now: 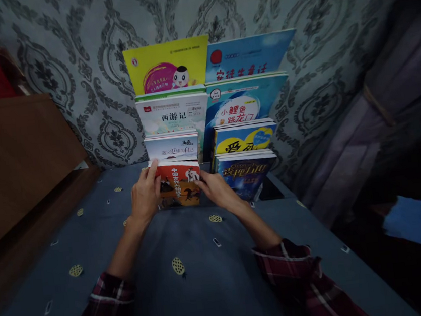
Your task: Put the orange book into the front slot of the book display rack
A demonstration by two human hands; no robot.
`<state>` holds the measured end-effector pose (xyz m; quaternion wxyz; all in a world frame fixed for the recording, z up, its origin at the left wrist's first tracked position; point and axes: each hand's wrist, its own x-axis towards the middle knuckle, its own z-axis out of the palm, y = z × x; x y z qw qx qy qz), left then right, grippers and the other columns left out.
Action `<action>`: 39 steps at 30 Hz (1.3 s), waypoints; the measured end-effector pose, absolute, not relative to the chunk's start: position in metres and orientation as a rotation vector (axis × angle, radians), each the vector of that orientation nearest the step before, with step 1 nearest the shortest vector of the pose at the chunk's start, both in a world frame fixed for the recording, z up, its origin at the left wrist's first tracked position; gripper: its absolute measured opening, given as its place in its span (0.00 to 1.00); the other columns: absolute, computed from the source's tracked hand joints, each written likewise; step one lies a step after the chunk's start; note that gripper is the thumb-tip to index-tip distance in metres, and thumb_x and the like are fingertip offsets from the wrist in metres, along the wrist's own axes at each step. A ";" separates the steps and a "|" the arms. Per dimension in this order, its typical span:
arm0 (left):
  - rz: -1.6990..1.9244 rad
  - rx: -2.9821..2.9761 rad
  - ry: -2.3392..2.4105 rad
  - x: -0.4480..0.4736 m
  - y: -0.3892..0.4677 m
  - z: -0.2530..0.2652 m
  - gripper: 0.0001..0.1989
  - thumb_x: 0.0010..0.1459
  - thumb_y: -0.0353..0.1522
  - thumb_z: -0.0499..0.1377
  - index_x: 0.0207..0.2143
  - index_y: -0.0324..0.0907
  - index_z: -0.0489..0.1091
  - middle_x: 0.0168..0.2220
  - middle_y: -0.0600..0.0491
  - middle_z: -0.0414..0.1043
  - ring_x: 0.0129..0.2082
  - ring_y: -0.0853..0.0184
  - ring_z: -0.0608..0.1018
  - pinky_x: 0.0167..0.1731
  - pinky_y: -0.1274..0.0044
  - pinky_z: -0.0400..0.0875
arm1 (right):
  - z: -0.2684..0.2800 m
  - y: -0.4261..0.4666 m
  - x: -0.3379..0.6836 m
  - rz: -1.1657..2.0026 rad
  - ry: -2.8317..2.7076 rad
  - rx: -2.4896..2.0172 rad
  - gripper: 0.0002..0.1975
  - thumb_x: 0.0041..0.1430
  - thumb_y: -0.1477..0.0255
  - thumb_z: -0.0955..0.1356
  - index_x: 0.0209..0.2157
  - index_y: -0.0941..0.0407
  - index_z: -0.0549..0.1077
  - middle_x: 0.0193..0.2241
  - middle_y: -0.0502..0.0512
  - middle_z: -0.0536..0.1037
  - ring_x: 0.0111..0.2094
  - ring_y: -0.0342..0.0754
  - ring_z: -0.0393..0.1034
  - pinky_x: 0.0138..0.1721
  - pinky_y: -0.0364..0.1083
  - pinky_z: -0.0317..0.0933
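Home bedroom: wallpaper [69, 52], bedspread [210, 290], curtain [389, 122]

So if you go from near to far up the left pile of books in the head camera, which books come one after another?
Red book with horses, held between the left hand and right hand → white book → pale green book → yellow book.

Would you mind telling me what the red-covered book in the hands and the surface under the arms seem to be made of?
The red-covered book, gripped at its sides by the left hand and right hand, looks like a paperback with a glossy printed cover, faintly sheened. The blue surface looks like matte woven fabric with small stitched or printed motifs, probably a bed cover.
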<state>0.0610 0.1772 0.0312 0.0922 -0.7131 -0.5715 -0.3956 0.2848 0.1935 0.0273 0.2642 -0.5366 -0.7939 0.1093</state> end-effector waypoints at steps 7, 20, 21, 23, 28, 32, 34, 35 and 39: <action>-1.232 -2.129 -1.708 0.062 0.177 0.026 0.25 0.67 0.32 0.51 0.65 0.47 0.61 0.48 0.43 0.74 0.43 0.56 0.78 0.46 0.65 0.73 | 0.034 0.187 0.281 0.247 -2.173 -1.604 0.08 0.70 0.71 0.62 0.44 0.58 0.70 0.39 0.63 0.82 0.42 0.54 0.78 0.36 0.44 0.59; -1.460 -2.063 -1.730 0.063 0.185 -0.004 0.18 0.66 0.32 0.52 0.57 0.41 0.63 0.46 0.43 0.70 0.49 0.54 0.74 0.50 0.62 0.72 | 0.043 0.172 0.265 0.167 -2.110 -1.759 0.12 0.70 0.72 0.60 0.49 0.63 0.68 0.39 0.69 0.83 0.41 0.60 0.79 0.36 0.48 0.61; -1.459 -2.061 -1.731 0.064 0.185 -0.004 0.18 0.65 0.32 0.52 0.57 0.41 0.64 0.46 0.43 0.70 0.48 0.55 0.74 0.50 0.62 0.72 | 0.043 0.172 0.263 0.155 -2.115 -1.776 0.12 0.70 0.72 0.60 0.49 0.63 0.68 0.39 0.69 0.83 0.41 0.61 0.79 0.36 0.48 0.62; -1.468 -2.076 -1.725 0.064 0.185 -0.004 0.18 0.65 0.31 0.53 0.56 0.40 0.64 0.46 0.43 0.70 0.48 0.55 0.74 0.50 0.63 0.72 | 0.043 0.171 0.261 0.137 -2.123 -1.805 0.13 0.71 0.72 0.59 0.49 0.63 0.69 0.38 0.70 0.83 0.40 0.61 0.80 0.35 0.48 0.62; -1.547 -2.093 -1.745 0.062 0.186 -0.001 0.17 0.64 0.30 0.54 0.55 0.41 0.66 0.44 0.45 0.70 0.45 0.57 0.75 0.46 0.66 0.74 | 0.043 0.172 0.258 0.149 -2.128 -1.862 0.14 0.71 0.72 0.58 0.50 0.64 0.69 0.38 0.73 0.82 0.39 0.62 0.80 0.35 0.49 0.63; -1.576 -2.131 -1.737 0.060 0.186 0.001 0.14 0.63 0.28 0.55 0.51 0.41 0.69 0.42 0.46 0.71 0.43 0.58 0.75 0.43 0.69 0.74 | 0.047 0.172 0.257 0.160 -2.132 -1.872 0.15 0.71 0.73 0.58 0.50 0.65 0.70 0.39 0.74 0.82 0.40 0.63 0.80 0.36 0.49 0.64; -1.588 -2.141 -1.729 0.059 0.187 0.001 0.13 0.62 0.27 0.55 0.49 0.41 0.70 0.41 0.47 0.71 0.42 0.58 0.75 0.42 0.69 0.74 | 0.049 0.172 0.256 0.164 -2.138 -1.883 0.15 0.71 0.72 0.58 0.50 0.65 0.70 0.40 0.74 0.82 0.41 0.63 0.80 0.36 0.49 0.64; -1.598 -2.141 -1.723 0.058 0.187 0.001 0.13 0.62 0.27 0.56 0.49 0.41 0.70 0.41 0.47 0.71 0.42 0.59 0.75 0.42 0.69 0.74 | 0.050 0.172 0.256 0.164 -2.139 -1.896 0.15 0.71 0.72 0.58 0.50 0.66 0.69 0.40 0.74 0.82 0.41 0.62 0.80 0.37 0.49 0.64; -1.646 -2.123 -1.678 0.057 0.191 -0.001 0.15 0.59 0.26 0.57 0.50 0.41 0.70 0.40 0.48 0.71 0.40 0.61 0.75 0.41 0.70 0.74 | 0.051 0.172 0.253 0.167 -2.126 -1.945 0.15 0.71 0.72 0.59 0.52 0.66 0.68 0.42 0.74 0.81 0.43 0.60 0.79 0.38 0.47 0.64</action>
